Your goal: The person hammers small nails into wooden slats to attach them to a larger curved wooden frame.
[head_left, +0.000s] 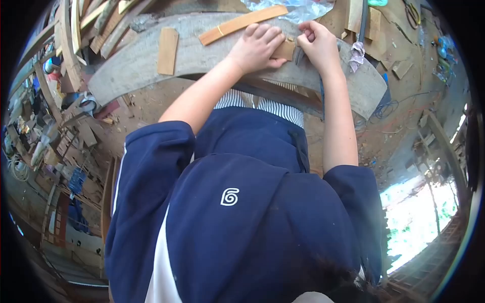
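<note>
My left hand (256, 49) is closed over a small wooden piece (284, 51) and holds it down on the grey curved board (202, 65). Its thumb lies along the near edge of that piece. Just to the right, my right hand (319, 46) is curled with its fingers pinched together. Something narrow and dark shows below those fingers, at the right end of the wooden piece, but its kind is hard to make out. Beyond my left hand lies a long wooden strip (242, 24) with a light band around it.
A short flat wooden block (167, 51) rests on the board's left part. Clear plastic sheeting (303, 9) lies at the far edge. A dark bar (362, 22) with crumpled cloth (356, 56) is to the right. Scrap wood (108, 25) is piled at upper left.
</note>
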Available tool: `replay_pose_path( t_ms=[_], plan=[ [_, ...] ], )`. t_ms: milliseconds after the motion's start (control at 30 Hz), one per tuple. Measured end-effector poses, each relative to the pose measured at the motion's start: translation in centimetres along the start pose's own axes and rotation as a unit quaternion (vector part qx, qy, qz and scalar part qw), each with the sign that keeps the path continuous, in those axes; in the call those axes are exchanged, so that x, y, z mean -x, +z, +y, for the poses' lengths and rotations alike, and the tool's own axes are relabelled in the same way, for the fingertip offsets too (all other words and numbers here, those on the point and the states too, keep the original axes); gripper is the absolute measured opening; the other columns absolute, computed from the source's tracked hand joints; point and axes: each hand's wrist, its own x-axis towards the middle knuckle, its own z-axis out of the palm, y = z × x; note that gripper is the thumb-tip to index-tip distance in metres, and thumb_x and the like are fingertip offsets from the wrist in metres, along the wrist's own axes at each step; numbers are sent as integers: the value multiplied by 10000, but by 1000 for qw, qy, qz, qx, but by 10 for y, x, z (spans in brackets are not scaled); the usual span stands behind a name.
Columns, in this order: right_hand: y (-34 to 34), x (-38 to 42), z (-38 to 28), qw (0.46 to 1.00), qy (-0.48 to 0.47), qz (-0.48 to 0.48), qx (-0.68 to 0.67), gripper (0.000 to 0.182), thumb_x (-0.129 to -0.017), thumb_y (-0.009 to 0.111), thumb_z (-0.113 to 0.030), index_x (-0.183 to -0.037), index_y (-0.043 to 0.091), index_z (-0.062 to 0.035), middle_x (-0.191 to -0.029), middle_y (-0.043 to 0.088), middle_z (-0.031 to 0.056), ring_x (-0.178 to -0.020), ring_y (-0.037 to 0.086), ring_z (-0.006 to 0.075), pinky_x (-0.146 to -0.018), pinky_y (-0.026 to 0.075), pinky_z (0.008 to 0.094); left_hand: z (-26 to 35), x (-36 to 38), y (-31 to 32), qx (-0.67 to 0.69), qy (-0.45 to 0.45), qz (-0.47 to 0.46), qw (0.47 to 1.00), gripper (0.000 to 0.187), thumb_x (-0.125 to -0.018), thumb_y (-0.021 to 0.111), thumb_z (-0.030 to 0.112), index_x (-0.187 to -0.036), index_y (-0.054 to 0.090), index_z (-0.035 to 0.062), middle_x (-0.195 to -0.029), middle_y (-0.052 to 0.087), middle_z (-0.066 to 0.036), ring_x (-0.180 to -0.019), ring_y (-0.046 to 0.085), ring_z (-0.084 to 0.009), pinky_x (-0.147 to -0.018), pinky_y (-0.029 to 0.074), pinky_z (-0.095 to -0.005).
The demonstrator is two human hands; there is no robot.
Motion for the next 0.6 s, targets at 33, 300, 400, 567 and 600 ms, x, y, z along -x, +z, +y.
replay_pose_path(
  t_ms=[33, 300, 400, 567, 600],
  plan=[
    [3, 1, 3, 1000, -9, 17, -16, 204, -813, 662, -88, -1004, 697, -28, -833, 654, 32, -719, 592, 122, -712, 517, 269, 1, 2, 10, -26, 10, 31, 999, 606, -743, 692, 534, -1243, 582, 209, -1365, 517, -4, -1296, 413, -181, -1095, 210, -440],
    [-4, 4, -6, 991, 4, 98, -89, 129, -808, 639, -61, -923, 670, -12, -870, 654, 101, -738, 634, 200, -700, 529, 316, 34, -13, -2, 6, 81, 1, 997, 562, -818, 662, 314, -1362, 528, 354, -1480, 487, 32, -1422, 378, -130, -1170, 171, -466],
    [-4, 4, -4, 987, -5, 120, -106, 125, -815, 633, -63, -923, 663, -8, -868, 652, 101, -738, 636, 198, -705, 528, 318, 16, -13, -7, -71, 102, 10, 992, 516, -887, 589, 280, -1390, 515, 368, -1472, 501, 77, -1423, 379, -117, -1170, 181, -465],
    [6, 9, 0, 982, -21, 163, -97, 98, -795, 637, -49, -889, 652, -25, -860, 645, 90, -759, 636, 214, -713, 528, 336, -40, -17, -28, -182, 52, 27, 982, 436, -937, 547, 259, -1357, 575, 373, -1430, 547, 119, -1448, 340, -119, -1203, 55, -459],
    [13, 11, 7, 975, -73, 207, -24, 92, -779, 641, -41, -870, 644, -40, -855, 639, 85, -768, 632, 228, -712, 527, 348, -54, -18, -33, -215, 23, 30, 976, 402, -936, 557, 262, -1323, 602, 361, -1428, 551, 105, -1452, 332, -123, -1202, 53, -459]
  ],
)
